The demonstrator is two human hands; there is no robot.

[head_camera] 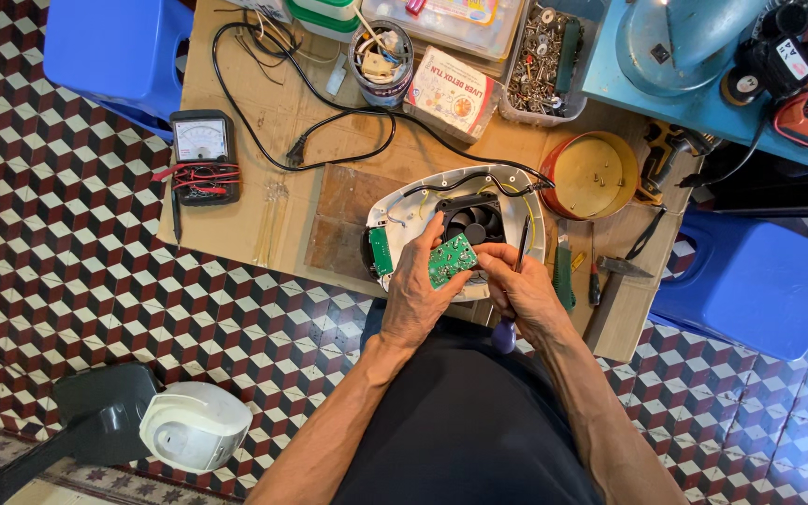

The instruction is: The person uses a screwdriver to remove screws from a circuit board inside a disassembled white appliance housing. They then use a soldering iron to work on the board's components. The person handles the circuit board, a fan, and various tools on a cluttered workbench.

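Note:
A small green circuit board [451, 260] is held between both hands above an opened white appliance shell [395, 210] with a black fan [475, 222] inside. My left hand [415, 290] grips the board's left edge. My right hand [519, 285] pinches its right edge. A second green board [381, 251] sits at the shell's left rim. Black and yellow wires run across the shell's top.
On the low wooden table [264, 178] lie an analog multimeter [202, 154] with red leads, a black power cord [310, 112], a tin of parts [382, 61], a tray of screws [540, 61] and a red round lid [594, 175]. Blue stools [119, 51] [755, 281] flank it.

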